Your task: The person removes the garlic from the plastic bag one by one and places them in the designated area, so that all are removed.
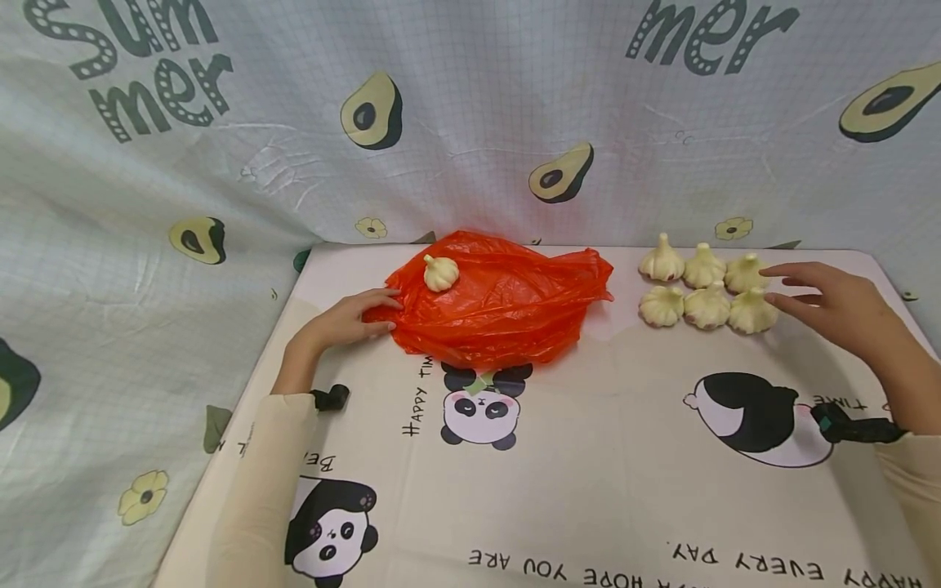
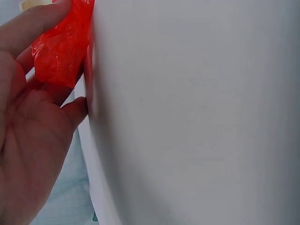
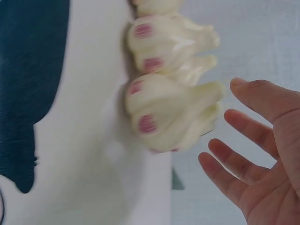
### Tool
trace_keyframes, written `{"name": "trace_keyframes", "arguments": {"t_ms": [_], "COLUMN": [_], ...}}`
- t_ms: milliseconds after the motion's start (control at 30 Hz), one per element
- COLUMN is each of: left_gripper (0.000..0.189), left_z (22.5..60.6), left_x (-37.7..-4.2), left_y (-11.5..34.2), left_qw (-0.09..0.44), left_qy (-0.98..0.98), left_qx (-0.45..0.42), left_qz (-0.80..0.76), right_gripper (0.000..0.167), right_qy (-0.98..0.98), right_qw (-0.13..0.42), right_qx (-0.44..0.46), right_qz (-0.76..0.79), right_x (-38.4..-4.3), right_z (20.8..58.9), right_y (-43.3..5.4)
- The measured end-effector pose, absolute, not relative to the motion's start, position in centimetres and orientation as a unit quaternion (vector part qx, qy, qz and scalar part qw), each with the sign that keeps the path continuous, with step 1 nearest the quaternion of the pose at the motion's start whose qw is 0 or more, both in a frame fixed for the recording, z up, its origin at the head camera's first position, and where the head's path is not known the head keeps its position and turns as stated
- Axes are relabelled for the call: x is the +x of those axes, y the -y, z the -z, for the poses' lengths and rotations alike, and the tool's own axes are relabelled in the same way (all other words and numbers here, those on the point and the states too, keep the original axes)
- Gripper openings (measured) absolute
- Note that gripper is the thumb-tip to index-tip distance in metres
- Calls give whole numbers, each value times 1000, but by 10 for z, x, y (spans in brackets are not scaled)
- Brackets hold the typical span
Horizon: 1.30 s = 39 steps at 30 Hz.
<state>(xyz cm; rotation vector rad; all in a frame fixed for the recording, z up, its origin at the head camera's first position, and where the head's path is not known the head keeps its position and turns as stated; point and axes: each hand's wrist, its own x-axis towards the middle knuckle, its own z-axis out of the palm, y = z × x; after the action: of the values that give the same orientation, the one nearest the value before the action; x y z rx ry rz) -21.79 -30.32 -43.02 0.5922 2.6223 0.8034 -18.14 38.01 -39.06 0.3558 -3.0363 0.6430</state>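
Observation:
A crumpled red plastic bag (image 1: 507, 302) lies at the far side of the table, with one garlic bulb (image 1: 441, 274) on its left part. My left hand (image 1: 345, 318) holds the bag's left edge; in the left wrist view, red plastic (image 2: 61, 51) sits between the thumb and the other fingers. Several pale garlic bulbs (image 1: 706, 306) stand close together in two rows at the far right. Beside their right end is my right hand (image 1: 841, 306), fingers spread and holding nothing. The right wrist view shows its fingertips just apart from the nearest bulb (image 3: 168, 112), which has pink marks.
A pale tablecloth (image 1: 573, 457) printed with pandas and lettering covers the table. Behind and to the left hangs a curtain (image 1: 463, 106) with avocado prints, right by the table's far edge. Black straps (image 1: 856, 425) circle both wrists.

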Motion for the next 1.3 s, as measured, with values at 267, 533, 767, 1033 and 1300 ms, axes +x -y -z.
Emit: {"name": "trace_keyframes", "arguments": {"t_ms": [267,533,767,1033,1300], "left_gripper": [37,37,37,37,37], "left_z": [428,428,428,428,430], "left_x": [-217,-217,-217,-216,-215], "left_y": [302,301,300,301,300], "left_qw": [168,171,173,169,174], "left_qy": [-921,-921,-921,-921,-923], "left_qx": [208,201,199,199,178], "left_qz": [-285,-286,-286,-289,-293], "right_gripper": [43,38,35,36,34], "right_qy": [969,957,947,928,918], "right_qw": [29,42,38,58,73], "right_qx": [146,189,207,239,254], "right_qz": [-196,-216,-243,-279,-296], "right_x": [-174,-168,-168,-172,-177], "right_z": [370,363,367,377,385], "right_y": [-358,-326,-298,-267,-248]}}
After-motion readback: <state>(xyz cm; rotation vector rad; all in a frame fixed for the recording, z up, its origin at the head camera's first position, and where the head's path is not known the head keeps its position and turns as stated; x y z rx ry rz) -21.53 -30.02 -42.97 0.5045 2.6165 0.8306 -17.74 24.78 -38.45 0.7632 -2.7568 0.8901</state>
